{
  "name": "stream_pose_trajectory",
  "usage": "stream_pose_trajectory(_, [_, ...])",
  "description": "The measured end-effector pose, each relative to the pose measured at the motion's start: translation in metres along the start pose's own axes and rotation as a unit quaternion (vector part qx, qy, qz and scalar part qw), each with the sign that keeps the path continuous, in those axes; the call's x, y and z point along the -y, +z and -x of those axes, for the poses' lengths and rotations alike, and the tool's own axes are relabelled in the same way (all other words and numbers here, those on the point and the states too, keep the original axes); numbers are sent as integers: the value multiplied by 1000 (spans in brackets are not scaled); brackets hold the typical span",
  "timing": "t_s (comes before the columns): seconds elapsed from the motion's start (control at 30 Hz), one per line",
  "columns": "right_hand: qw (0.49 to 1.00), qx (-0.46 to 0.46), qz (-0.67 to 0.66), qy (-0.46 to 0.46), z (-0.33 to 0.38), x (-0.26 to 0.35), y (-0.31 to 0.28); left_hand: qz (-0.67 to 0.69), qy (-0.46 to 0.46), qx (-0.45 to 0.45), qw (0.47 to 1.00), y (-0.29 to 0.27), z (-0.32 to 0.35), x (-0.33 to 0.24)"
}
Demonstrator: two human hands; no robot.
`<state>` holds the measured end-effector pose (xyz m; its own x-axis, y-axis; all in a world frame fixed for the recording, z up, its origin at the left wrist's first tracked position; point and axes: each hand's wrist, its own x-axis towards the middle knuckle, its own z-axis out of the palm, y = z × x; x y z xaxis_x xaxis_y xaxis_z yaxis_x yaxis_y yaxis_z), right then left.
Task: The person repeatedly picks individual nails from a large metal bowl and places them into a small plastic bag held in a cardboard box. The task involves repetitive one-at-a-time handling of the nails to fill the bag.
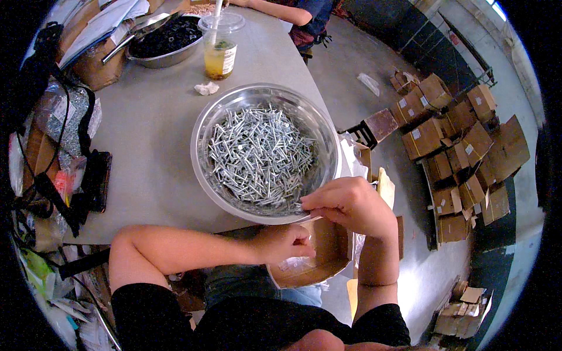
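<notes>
A large round metal bowl (pixel 205 187) holds a heap of silver screws (pixel 260 158) at the table's near right edge. My right hand (pixel 354 205) reaches over the near right rim. Its fingers are pinched together at the edge of the heap, and what lies between the fingertips is too small to make out. Just below the bowl, my left hand (pixel 284 244) is closed with fingers curled; its contents, if any, are hidden. Under and beside it is an open cardboard box (pixel 333 257) with a piece of clear plastic (pixel 295 263) inside.
Behind the bowl stand a plastic drink cup (pixel 220 55), a crumpled tissue (pixel 206 88) and a pan of dark pieces (pixel 167 44). A black phone-like object (pixel 96 181) and cables lie left. Cardboard boxes (pixel 462 152) are stacked right. Another person's arm (pixel 278 10) shows across the table.
</notes>
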<state>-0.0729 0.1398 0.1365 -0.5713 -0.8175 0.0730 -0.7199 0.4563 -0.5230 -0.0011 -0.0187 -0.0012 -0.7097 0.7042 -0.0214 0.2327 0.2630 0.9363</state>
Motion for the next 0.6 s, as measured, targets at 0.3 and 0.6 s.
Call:
stream_pose_trajectory(0.3, [990, -94, -53, 92, -3, -2, 5, 135, 40, -13, 990, 6, -4, 7])
stream_pose_trajectory(0.6, [953, -221, -137, 158, 13, -8, 18, 200, 70, -52, 976, 10, -6, 8])
